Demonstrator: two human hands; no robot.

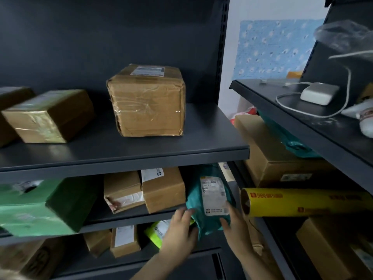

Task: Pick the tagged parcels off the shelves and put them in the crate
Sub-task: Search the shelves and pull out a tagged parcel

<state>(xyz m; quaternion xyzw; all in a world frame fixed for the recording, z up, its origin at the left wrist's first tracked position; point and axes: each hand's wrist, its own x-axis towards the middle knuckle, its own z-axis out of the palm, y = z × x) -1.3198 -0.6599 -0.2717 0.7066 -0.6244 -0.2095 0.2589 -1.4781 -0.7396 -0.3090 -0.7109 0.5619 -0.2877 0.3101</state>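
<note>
Teal parcel (210, 197), white label facing out, is tilted at the right end of the middle shelf (125, 221), its lower end past the shelf edge. Left hand (179, 223) grips the parcel's lower corner at 7 o'clock. Right hand (235, 221) grips at 5 o'clock, thumb at the label's edge. Brown box (163, 188) just beside, 9 o'clock. Yellow wrap roll (302, 201) near, 3 o'clock. Taped carton (147, 102) on the shelf above, 11 o'clock.
</note>
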